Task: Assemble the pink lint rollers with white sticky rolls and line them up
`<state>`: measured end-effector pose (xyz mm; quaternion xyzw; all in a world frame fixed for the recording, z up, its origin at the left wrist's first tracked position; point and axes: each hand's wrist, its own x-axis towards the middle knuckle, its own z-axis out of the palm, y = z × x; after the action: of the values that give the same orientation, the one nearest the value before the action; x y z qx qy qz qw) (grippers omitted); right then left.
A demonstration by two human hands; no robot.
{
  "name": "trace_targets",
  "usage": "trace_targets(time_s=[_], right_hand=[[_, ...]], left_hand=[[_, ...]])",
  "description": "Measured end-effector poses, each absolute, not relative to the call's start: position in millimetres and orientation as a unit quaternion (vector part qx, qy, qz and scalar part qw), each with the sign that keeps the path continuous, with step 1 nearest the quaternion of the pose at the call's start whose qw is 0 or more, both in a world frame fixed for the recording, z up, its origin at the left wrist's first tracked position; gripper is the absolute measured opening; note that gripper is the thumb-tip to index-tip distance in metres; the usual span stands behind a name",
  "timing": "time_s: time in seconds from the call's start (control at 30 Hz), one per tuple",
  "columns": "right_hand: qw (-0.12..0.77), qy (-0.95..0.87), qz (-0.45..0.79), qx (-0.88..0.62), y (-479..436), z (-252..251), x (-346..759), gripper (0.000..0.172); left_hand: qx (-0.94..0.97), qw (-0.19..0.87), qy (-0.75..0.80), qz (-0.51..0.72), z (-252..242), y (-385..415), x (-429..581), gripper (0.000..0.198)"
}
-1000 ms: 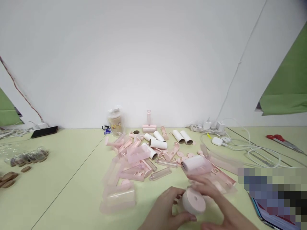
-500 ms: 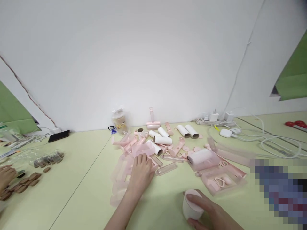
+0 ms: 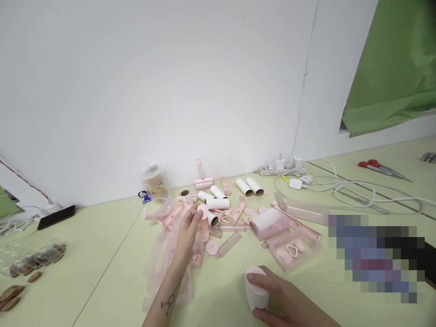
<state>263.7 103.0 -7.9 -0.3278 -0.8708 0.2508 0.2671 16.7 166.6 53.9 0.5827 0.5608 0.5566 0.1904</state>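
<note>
My left hand (image 3: 188, 228) is raised over the pile, its fingers pinching a pink disc (image 3: 203, 211). Just below the disc is a longer pink piece (image 3: 204, 231); whether the two are joined, I cannot tell. Near the table's front, my right hand (image 3: 277, 295) grips a white roll (image 3: 257, 299) that stands upright with a flat pink cap on its top end. Between the hands lie another pink disc (image 3: 212, 248) and a clear pink tube (image 3: 230, 245). Translucent pink covers (image 3: 158, 261) lie beside and partly under my left forearm.
Several white rolls (image 3: 218, 203) lie at the back of the pile. A pink tray (image 3: 296, 254) with small parts sits right, near cables (image 3: 340, 195) and red-handled scissors (image 3: 384, 168). A bagged cup (image 3: 155, 181) stands by the wall; a phone (image 3: 56, 218) lies left.
My left hand has lifted from the pile and now has a pink disc in its fingers. My right hand still grips the capped white roll. The view has turned to the right.
</note>
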Motion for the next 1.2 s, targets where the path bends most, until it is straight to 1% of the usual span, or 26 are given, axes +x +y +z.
trace_targets(time_s=[0.1,0.17,0.2,0.27,0.33,0.4,0.43,0.5,0.57,0.63,0.7,0.77,0.87,0.97,1.07,1.13,1.2], right_hand=[[0.273,-0.869,0.254,-0.326,104,-10,265,0.046],[0.287,-0.865,0.259,-0.319,104,-17,266,0.047],[0.298,-0.859,0.268,-0.319,104,-22,266,0.048],[0.327,-0.824,0.304,-0.35,104,-31,265,0.049],[0.36,-0.757,0.371,-0.401,104,-34,263,0.05],[0.387,-0.688,0.446,-0.422,107,-28,263,0.052],[0.392,-0.667,0.477,-0.417,109,-22,262,0.052],[0.375,-0.66,0.524,-0.387,116,-6,261,0.054],[0.327,-0.669,0.568,-0.351,126,6,257,0.055],[0.282,-0.668,0.614,-0.312,136,10,249,0.056],[0.268,-0.664,0.634,-0.292,145,6,239,0.057],[0.285,-0.66,0.629,-0.295,154,0,229,0.058],[0.34,-0.622,0.631,-0.317,163,-4,224,0.062],[0.428,-0.569,0.615,-0.34,165,5,232,0.067],[0.5,-0.532,0.58,-0.362,159,18,241,0.07],[0.506,-0.529,0.576,-0.364,152,23,243,0.069],[0.488,-0.546,0.582,-0.354,145,22,242,0.066]], left_hand=[[0.554,0.212,0.492,0.638,68,165,23,0.037],[0.55,0.221,0.445,0.671,77,159,30,0.044],[0.547,0.242,0.418,0.683,81,155,35,0.046],[0.523,0.32,0.36,0.703,84,144,46,0.042],[0.476,0.416,0.321,0.705,82,133,58,0.031],[0.429,0.487,0.329,0.686,74,125,69,0.024],[0.407,0.509,0.348,0.675,69,122,72,0.025],[0.359,0.538,0.385,0.658,58,119,75,0.029],[0.316,0.556,0.396,0.659,50,120,74,0.032],[0.272,0.583,0.368,0.671,46,121,71,0.03],[0.221,0.613,0.336,0.68,45,122,67,0.03],[0.183,0.631,0.321,0.682,45,122,65,0.03],[0.186,0.659,0.297,0.666,42,119,66,0.018],[0.207,0.676,0.31,0.636,39,116,72,0.027],[0.246,0.625,0.4,0.624,36,113,82,0.032],[0.263,0.602,0.447,0.607,35,111,88,0.041],[0.275,0.602,0.465,0.587,34,109,92,0.047]])
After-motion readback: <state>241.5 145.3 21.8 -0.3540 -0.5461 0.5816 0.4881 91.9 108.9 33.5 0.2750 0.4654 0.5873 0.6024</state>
